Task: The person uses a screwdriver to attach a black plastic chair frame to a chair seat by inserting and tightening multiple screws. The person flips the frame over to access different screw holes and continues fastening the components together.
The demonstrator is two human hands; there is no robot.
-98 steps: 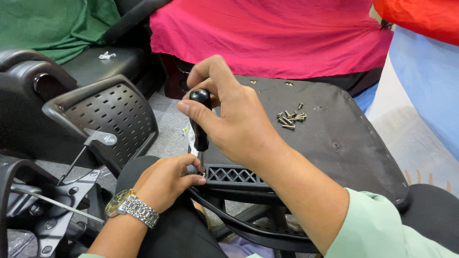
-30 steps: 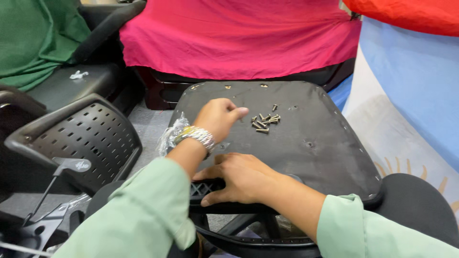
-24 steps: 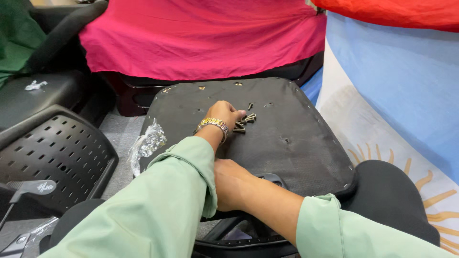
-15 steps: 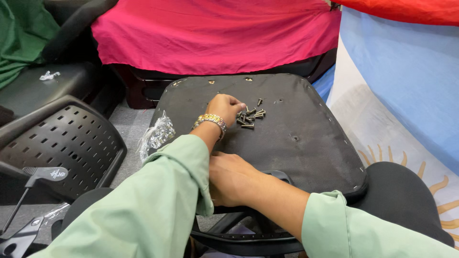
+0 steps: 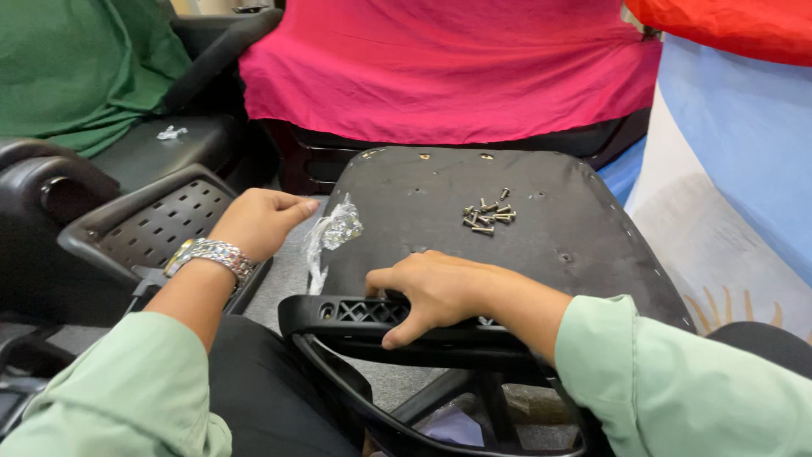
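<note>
Left hand (image 5: 258,222) back from screws (image 5: 488,216) on seat base (image 5: 541,254), fingers loosely curled, contents hidden; now near plastic wrapper (image 5: 337,230). Right hand (image 5: 431,292) gripping armrest bracket (image 5: 355,315) at base's near edge.

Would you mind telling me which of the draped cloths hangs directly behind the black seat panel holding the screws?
The pink cloth: it hangs straight behind the black seat panel with the screws. The green cloth lies far left, and the red cloth sits top right.

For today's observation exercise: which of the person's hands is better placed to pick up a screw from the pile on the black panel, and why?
Probably the left hand: it hovers free beside the crumpled plastic bag, holding nothing that shows. The right hand lies nearer the screws but grips the black plastic armrest frame.
</note>
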